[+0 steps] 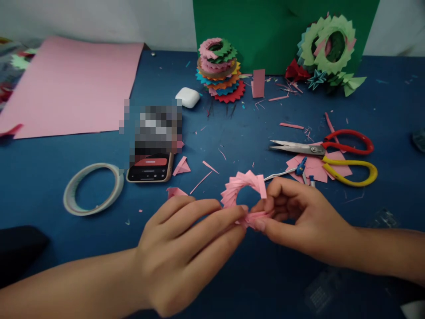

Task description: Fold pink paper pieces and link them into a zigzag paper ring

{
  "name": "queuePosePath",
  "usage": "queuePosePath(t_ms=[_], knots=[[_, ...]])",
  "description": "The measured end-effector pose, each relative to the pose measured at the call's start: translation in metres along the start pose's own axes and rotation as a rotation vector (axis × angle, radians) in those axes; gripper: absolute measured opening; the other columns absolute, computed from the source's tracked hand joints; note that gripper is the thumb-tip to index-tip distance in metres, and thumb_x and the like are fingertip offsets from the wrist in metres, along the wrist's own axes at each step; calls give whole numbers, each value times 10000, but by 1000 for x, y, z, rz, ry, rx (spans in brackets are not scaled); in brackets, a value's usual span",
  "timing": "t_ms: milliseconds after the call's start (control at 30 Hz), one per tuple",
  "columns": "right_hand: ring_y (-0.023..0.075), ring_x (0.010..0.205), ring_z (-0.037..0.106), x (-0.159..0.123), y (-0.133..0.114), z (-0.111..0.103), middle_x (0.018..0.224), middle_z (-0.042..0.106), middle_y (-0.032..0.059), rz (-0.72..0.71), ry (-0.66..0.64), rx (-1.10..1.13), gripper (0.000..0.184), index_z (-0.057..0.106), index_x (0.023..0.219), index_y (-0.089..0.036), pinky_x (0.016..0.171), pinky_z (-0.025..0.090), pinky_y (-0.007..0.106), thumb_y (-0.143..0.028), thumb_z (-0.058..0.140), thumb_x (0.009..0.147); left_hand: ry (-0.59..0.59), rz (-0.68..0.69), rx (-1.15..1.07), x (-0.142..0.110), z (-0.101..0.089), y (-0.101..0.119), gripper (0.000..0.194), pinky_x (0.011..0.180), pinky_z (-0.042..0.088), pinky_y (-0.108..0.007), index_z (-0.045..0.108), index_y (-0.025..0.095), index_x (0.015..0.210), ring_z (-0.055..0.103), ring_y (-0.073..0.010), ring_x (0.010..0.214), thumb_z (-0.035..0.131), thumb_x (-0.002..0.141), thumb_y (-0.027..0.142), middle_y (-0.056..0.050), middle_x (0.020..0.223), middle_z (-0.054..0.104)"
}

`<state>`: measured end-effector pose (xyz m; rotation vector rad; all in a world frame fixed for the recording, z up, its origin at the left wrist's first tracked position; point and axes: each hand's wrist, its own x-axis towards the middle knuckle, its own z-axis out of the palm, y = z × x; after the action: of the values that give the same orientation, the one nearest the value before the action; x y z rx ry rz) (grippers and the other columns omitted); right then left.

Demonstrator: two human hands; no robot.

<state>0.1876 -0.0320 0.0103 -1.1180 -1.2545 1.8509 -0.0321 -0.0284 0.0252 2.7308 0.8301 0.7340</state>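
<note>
With both hands point(192, 248) point(305, 221) pinching the pink paper ring point(244, 181), nearer the wearer than the scissors point(315, 149), align each folded piece's edges snugly, press creases flat, and support the curve lightly so the pleats don't buckle.

Dim, soft light leaves the desk point(86, 235) darker toward the bottom, its source unseen. Folds in the pink paper ring point(241, 180) read clearly; the far left edge blurs. Coarse pixelation covers most of the phone point(149, 170).
</note>
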Motion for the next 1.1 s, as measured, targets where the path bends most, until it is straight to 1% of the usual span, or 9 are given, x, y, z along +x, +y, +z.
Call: queuePosePath(t_ms=[67, 267, 367, 467, 600, 700, 833, 967, 1100], knots=[[54, 652, 587, 4, 1, -2, 762, 626, -50, 36, 0, 45, 229, 542, 784, -203, 607, 496, 137, -121, 734, 691, -31, 121, 61, 3, 4, -8, 218, 761, 464, -315, 646, 146, 1021, 623, -204, 929, 636, 805, 119, -57, 1046, 704], [94, 805, 652, 8, 0, -9, 953, 673, -6, -30, -56, -115, 229, 604, 1010, -242, 608, 531, 139, -278, 664, 793, 84, 96, -81, 12, 16, -31, 192, 810, 522, -271, 627, 101, 982, 639, -170, 927, 596, 805, 32, -89, 964, 703], [75, 708, 662, -2, -11, -13, 909, 695, -8, -248, -43, -488, 363, 556, 1130, -235, 547, 508, 110, -235, 669, 785, 172, 27, -197, 14, 20, -37, 193, 830, 532, -239, 619, 104, 929, 645, -145, 926, 605, 778, -17, -96, 963, 684], [33, 493, 566, -11, -29, -17, 645, 653, -44, -594, 29, -787, 163, 606, 967, -174, 499, 460, 108, -168, 631, 806, 252, -26, -287, 14, 25, -40, 215, 837, 547, -236, 603, 122, 891, 654, -136, 927, 603, 761, -49, -83, 963, 667], [78, 712, 613, -6, -38, -23, 734, 663, 2, -822, 211, -870, 64, 625, 807, -160, 712, 490, 165, -113, 645, 769, 262, 11, -413, 14, 29, -41, 194, 846, 556, -237, 589, 118, 854, 661, -145, 933, 586, 767, -55, -91, 956, 660], [128, 931, 615, 9, -26, -22, 987, 654, 36, -476, 172, -599, 170, 617, 943, -190, 756, 516, 200, -220, 667, 784, 208, 43, -527, 15, 31, -40, 173, 819, 565, -233, 584, 125, 822, 663, -153, 938, 547, 796, -41, -97, 946, 659], [98, 662, 655, 23, -6, -16, 771, 657, -13, 142, -144, -60, 250, 579, 968, -198, 529, 515, 156, -285, 694, 764, 167, -18, -609, 17, 35, -32, 166, 724, 561, -197, 607, 144, 787, 665, -134, 855, 542, 800, -9, -87, 941, 666], [84, 569, 651, 24, 1, -11, 645, 658, -27, 157, -43, 102, 258, 555, 891, -169, 485, 495, 122, -247, 735, 724, 167, -478, -877, 17, 37, -20, 134, 585, 561, -188, 600, 166, 947, 667, -144, 782, 543, 838, 113, -73, 928, 667], [87, 608, 665, 21, 6, -10, 680, 666, -24, 64, 56, 165, 245, 519, 818, -168, 544, 537, 145, -232, 737, 726, -81, -876, -1248, 19, 35, -13, 197, 499, 548, -191, 599, 142, 985, 649, -122, 585, 538, 873, 293, -39, 747, 664]])
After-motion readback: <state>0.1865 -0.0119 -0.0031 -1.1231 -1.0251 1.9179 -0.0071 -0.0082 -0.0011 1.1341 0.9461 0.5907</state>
